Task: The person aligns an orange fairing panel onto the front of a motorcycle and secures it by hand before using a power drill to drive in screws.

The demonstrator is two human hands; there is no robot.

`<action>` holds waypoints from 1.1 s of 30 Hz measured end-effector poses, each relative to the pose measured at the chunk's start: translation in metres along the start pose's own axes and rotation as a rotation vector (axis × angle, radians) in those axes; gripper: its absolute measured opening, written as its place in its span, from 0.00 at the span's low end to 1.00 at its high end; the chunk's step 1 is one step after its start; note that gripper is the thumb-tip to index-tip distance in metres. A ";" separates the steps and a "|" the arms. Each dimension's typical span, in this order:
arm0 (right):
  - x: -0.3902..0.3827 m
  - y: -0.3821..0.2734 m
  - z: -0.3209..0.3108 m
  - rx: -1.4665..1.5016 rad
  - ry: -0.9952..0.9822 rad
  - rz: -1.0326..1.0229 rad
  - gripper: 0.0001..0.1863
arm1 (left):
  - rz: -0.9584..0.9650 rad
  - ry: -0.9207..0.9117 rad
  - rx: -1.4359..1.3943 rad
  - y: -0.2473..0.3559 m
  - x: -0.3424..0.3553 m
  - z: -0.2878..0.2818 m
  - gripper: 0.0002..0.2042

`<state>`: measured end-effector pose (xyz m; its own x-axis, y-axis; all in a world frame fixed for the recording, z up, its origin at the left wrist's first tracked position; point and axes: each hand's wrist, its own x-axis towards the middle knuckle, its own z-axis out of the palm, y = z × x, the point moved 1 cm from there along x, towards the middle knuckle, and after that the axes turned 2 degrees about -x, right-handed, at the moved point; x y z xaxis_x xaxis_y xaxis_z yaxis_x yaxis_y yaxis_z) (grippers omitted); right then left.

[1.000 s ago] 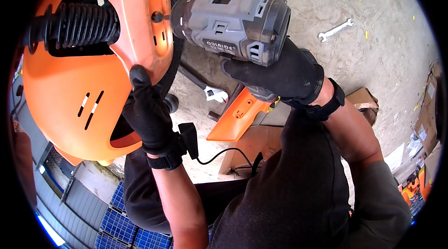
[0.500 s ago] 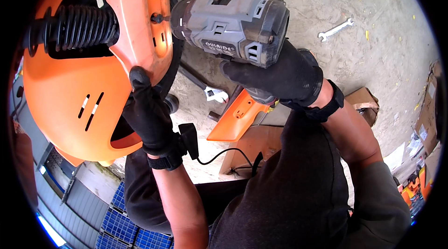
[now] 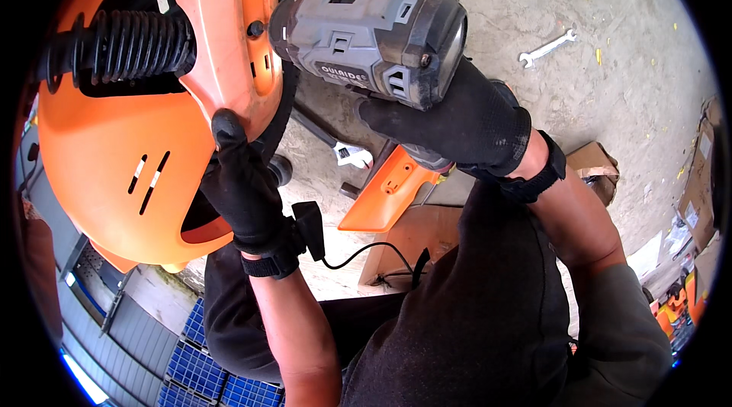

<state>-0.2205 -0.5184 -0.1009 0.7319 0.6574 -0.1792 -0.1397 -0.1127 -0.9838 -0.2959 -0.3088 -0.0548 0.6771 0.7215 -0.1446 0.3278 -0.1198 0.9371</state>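
My gloved right hand [image 3: 469, 121] is wrapped around the handle of a grey and black cordless drill [image 3: 358, 41]. The drill's nose points left at a recessed hole in a long orange plastic panel [image 3: 221, 33]. A dark round piece sits in that hole, close by the nose; whether the bit touches it I cannot tell. My left hand [image 3: 242, 193], also gloved, grips the panel's lower end, thumb pressed on its face and the other fingers mostly hidden. Behind the panel lie a black coil spring [image 3: 133, 45] and a larger orange body shell [image 3: 130, 171] with two slots.
On the concrete floor lie an open-ended wrench [image 3: 547, 49] and an adjustable wrench [image 3: 347, 152]. Beside my knee are a loose orange part [image 3: 389, 193] and a cardboard box [image 3: 412, 243]. Another carton [image 3: 595, 167] stands right of my forearm. Blue crates [image 3: 194, 365] show lower left.
My right hand has tilted the drill a little, and its nose has shifted slightly left, nearer the panel. The bit that showed before is now hidden. My left hand has stayed put.
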 end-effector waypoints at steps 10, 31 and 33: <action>0.004 0.010 0.002 0.062 0.080 -0.132 0.16 | 0.031 -0.019 0.031 -0.006 0.002 -0.006 0.14; 0.006 0.014 -0.004 0.216 -0.012 0.009 0.17 | 0.045 -0.028 0.005 -0.002 0.001 -0.001 0.15; 0.006 0.013 -0.004 0.238 -0.005 0.014 0.17 | 0.050 -0.024 -0.003 -0.003 0.001 -0.002 0.13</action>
<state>-0.2154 -0.5188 -0.1147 0.7257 0.6606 -0.1922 -0.3036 0.0568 -0.9511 -0.2974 -0.3064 -0.0569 0.7082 0.6982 -0.1046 0.2911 -0.1538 0.9442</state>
